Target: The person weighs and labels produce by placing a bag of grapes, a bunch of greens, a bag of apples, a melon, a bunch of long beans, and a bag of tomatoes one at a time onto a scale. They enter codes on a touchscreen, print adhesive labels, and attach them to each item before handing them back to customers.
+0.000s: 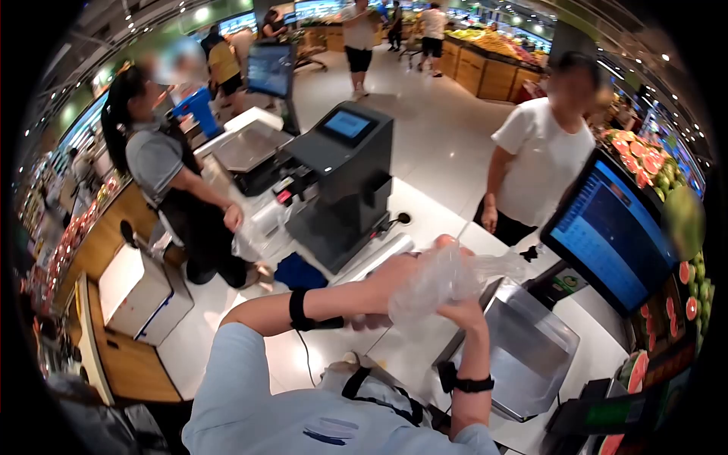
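Clear plastic bag (434,279) bunches about left hand (388,284) and right hand (461,309); through blur, cannot tell either grip's closure. Metal tray (531,345) lies beside right forearm (475,353).

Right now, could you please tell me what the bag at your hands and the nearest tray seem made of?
Bag: probably thin, glossy plastic; it looks see-through and crinkled. Tray: likely satin metal, perhaps steel, from its grey sheen.

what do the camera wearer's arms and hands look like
Pale blue short sleeves, and no gloves visible on the left hand or right hand. A black strap circles each forearm, with a dark attachment. A thin dark cable hangs below the left strap.
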Action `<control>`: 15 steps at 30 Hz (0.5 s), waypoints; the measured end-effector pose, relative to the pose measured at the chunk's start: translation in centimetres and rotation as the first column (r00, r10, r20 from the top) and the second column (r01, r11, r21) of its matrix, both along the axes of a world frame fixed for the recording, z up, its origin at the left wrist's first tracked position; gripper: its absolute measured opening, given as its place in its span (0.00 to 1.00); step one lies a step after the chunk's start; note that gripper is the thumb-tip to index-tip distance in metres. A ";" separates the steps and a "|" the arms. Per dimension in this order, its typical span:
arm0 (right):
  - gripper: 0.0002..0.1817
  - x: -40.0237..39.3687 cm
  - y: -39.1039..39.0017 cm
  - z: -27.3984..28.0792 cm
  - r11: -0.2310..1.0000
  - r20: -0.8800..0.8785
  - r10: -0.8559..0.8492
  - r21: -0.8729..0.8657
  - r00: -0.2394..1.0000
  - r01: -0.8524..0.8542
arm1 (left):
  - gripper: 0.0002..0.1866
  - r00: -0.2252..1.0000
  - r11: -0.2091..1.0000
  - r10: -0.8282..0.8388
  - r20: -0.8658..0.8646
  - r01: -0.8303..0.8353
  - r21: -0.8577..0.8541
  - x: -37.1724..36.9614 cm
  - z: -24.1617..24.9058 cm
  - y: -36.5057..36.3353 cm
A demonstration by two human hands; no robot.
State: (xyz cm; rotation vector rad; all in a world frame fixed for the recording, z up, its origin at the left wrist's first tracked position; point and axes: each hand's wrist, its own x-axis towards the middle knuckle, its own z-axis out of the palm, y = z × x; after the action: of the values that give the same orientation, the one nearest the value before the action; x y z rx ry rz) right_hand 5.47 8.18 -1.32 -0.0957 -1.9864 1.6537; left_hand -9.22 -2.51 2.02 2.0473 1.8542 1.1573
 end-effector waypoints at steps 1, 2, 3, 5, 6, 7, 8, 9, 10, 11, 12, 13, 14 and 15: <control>0.23 -2.6 -1.3 -0.4 0.978 0.020 0.031 0.207 0.999 -0.035 | 0.07 0.979 0.995 0.100 -0.176 -0.098 0.020 -1.3 0.2 -0.9; 0.22 -5.1 -2.1 -1.5 0.912 0.040 0.060 0.403 0.997 -0.071 | 0.07 0.957 0.983 0.165 -0.239 -0.139 0.124 -2.0 1.0 -1.6; 0.22 -8.1 -2.2 -3.1 0.915 0.049 0.083 0.391 0.995 -0.096 | 0.07 0.926 0.958 0.234 -0.298 -0.168 0.230 -3.0 2.0 -2.0; 0.16 -13.8 -2.4 -6.5 0.827 0.206 0.542 -0.300 0.815 -0.475 | 0.08 0.857 0.886 0.353 -0.376 -0.178 0.428 -7.2 1.4 -3.0; 0.16 -14.8 -3.4 -5.6 0.816 0.209 0.559 -0.310 0.803 -0.487 | 0.10 0.867 0.907 0.350 -0.355 -0.220 0.358 -8.7 1.7 -4.3; 0.13 -15.3 -4.8 -4.0 0.874 0.134 0.461 -0.240 0.877 -0.422 | 0.11 0.877 0.925 0.343 -0.336 -0.253 0.284 -10.2 2.0 -5.7; 0.11 -16.2 -5.8 -3.1 0.924 0.047 0.352 -0.177 0.935 -0.339 | 0.12 0.897 0.921 0.339 -0.285 -0.254 0.294 -12.0 1.6 -6.6; 0.11 -17.5 -6.4 -3.5 0.918 0.050 0.364 -0.187 0.930 -0.349 | 0.14 0.914 0.916 0.335 -0.229 -0.260 0.305 -13.4 1.0 -7.3; 0.11 -18.9 -6.9 -4.2 0.902 0.025 0.394 -0.202 0.919 -0.381 | 0.14 0.921 0.910 0.354 -0.163 -0.300 0.285 -14.2 1.4 -7.9; 0.11 -20.4 -7.3 -4.8 0.886 -0.001 0.420 -0.216 0.908 -0.410 | 0.14 0.919 0.910 0.360 -0.163 -0.307 0.277 -15.5 1.1 -8.3; 0.12 -21.9 -7.9 -4.9 0.887 -0.050 0.422 -0.185 0.905 -0.424 | 0.14 0.901 0.891 0.415 -0.126 -0.375 0.255 -16.8 0.9 -8.5; 0.12 -23.1 -8.2 -5.0 0.884 -0.053 0.424 -0.192 0.904 -0.426 | 0.14 0.879 0.869 0.467 -0.092 -0.437 0.232 -18.0 0.8 -8.6; 0.12 -24.2 -8.5 -5.1 0.868 -0.101 0.422 -0.241 0.901 -0.434 | 0.13 0.868 0.853 0.484 -0.111 -0.440 0.280 -19.1 0.7 -8.8; 0.12 -25.3 -8.7 -5.1 0.850 -0.152 0.414 -0.289 0.897 -0.441 | 0.13 0.868 0.856 0.483 -0.119 -0.439 0.272 -20.1 0.9 -8.6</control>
State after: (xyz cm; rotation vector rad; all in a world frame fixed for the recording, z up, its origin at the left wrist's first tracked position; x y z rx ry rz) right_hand -19.85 -0.51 -6.42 0.3219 -1.7438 2.2139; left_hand -29.35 -11.12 2.94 1.9281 2.5151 1.3968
